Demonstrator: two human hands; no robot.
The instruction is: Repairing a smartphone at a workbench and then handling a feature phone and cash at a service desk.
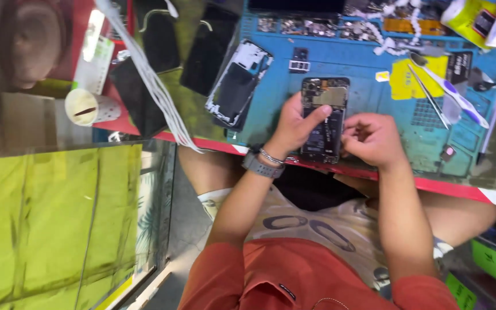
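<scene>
Both hands' grip clasping opened phone (pixel 324 117): left hand (pixel 297 123) atop, right hand (pixel 373 139) beside.

1. the left hand (pixel 295 123) steadies an opened phone (pixel 324 117) on the blue mat (pixel 368 69), thumb across its exposed insides.
2. the right hand (pixel 374 138) curls against the phone's edge.
3. beyond the fingers lie tweezers (pixel 426 95) and a toothbrush (pixel 449 89).

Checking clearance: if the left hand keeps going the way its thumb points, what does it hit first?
The left hand already rests on the opened phone, thumb aimed toward the right hand. Going on, it would likely cross the phone's exposed board and meet the right hand's fingers; depth is unclear.
</scene>
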